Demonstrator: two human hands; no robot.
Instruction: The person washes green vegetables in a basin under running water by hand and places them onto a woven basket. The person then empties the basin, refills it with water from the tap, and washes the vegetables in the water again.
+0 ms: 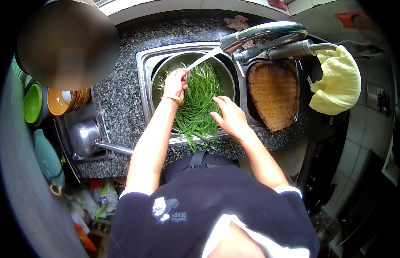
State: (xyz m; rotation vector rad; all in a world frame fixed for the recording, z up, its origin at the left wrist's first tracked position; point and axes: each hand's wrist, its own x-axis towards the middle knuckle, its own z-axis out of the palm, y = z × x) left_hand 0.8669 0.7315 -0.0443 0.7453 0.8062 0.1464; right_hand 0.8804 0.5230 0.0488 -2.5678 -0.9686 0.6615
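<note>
A metal basin (231, 81) sits in the sink, heaped with long green leafy stalks (200, 99) that hang over its near rim. Water (205, 57) streams from the faucet (231, 43) down to my left hand (176, 84), which is over the left part of the basin with its fingers curled together; what they hold, if anything, is hidden. A yellow band circles that wrist. My right hand (229, 114) is at the right side of the greens, its fingers and thumb apart, touching the edge of the heap.
Right of the basin, a woven basket (275, 95) lies over the second sink bowl, near a yellow cloth (337, 81). On the left are orange bowls (58, 102), a green bowl (32, 103) and a metal ladle (84, 137). A crumpled rag (237, 23) lies behind the faucet.
</note>
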